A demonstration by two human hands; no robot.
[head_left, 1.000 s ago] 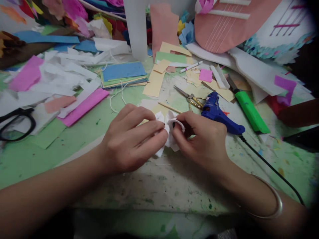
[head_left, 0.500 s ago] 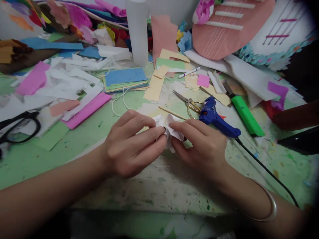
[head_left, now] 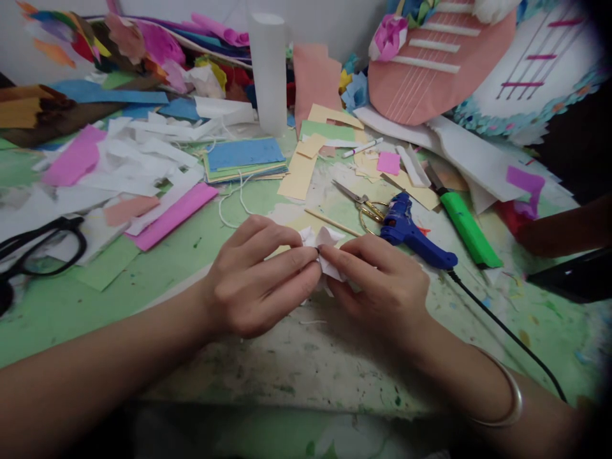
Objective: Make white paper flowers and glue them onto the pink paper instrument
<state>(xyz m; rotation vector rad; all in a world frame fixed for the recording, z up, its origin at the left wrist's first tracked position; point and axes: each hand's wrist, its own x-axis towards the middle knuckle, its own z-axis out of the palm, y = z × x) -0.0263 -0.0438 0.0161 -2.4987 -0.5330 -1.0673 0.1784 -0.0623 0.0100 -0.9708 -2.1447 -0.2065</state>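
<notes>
White paper (head_left: 329, 237) gripped over the desk (head_left: 268, 376)

Left hand (head_left: 265, 280) and right hand (head_left: 382, 287) pinch it from either side, fingertips close together. Just beyond lie a blue glue gun (head_left: 415, 236), wooden stick (head_left: 332, 222) and scissors (head_left: 366, 205); farther back, stacked coloured sheets (head_left: 246, 155) and a white cylinder (head_left: 269, 76).

One head-worn camera looks forward and down from the person's side of the tabletop (head_left: 268, 376). It sits close above the near edge (head_left: 296, 403), facing across toward the wall (head_left: 325, 25).
</notes>
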